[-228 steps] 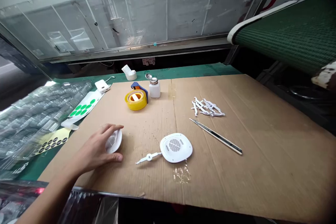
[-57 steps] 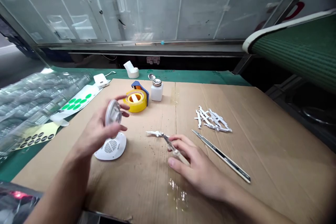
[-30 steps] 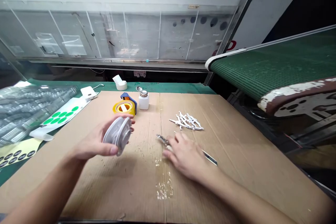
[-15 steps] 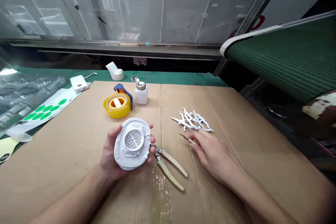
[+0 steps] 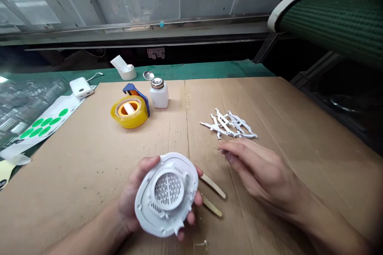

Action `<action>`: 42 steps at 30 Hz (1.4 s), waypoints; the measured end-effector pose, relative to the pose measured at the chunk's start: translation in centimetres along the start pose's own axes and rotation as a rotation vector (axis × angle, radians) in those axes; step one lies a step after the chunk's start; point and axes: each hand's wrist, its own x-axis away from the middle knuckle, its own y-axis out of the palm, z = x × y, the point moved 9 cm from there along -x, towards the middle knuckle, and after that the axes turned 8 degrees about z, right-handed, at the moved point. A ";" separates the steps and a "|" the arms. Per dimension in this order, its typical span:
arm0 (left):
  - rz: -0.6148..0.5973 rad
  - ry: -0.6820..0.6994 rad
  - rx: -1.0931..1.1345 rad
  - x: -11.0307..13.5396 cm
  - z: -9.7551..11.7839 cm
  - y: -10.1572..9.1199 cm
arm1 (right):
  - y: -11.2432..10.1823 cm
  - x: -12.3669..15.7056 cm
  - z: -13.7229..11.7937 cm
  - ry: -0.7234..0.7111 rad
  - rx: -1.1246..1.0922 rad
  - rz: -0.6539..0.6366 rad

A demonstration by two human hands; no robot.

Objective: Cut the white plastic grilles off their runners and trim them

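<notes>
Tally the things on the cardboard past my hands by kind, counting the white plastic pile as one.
Roll of yellow tape: 1
Blue plastic holder: 1
White dispensing bottle: 1
Pile of white plastic parts: 1
Total: 4

We hold a round white plastic cover [image 5: 166,195] in our left hand [image 5: 128,203], its grille facing up, with tan tweezers [image 5: 212,185] sticking out from beneath it. Our right hand [image 5: 257,171] lies on the cardboard [image 5: 89,175], near a pile of small white plastic pieces [image 5: 228,124].
</notes>
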 end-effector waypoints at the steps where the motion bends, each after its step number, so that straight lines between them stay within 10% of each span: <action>1: -0.001 -0.054 0.020 -0.1 -0.7 0.0 | 0.3 0.0 -0.8 -0.042 -0.050 -0.017; 11: -0.001 -0.314 0.253 0.0 -4.7 -0.5 | 1.3 1.2 -3.8 -0.225 -0.043 -0.025; 42: 0.028 -0.420 0.220 0.3 -5.3 -0.3 | 2.4 1.7 -3.6 -0.233 -0.006 -0.099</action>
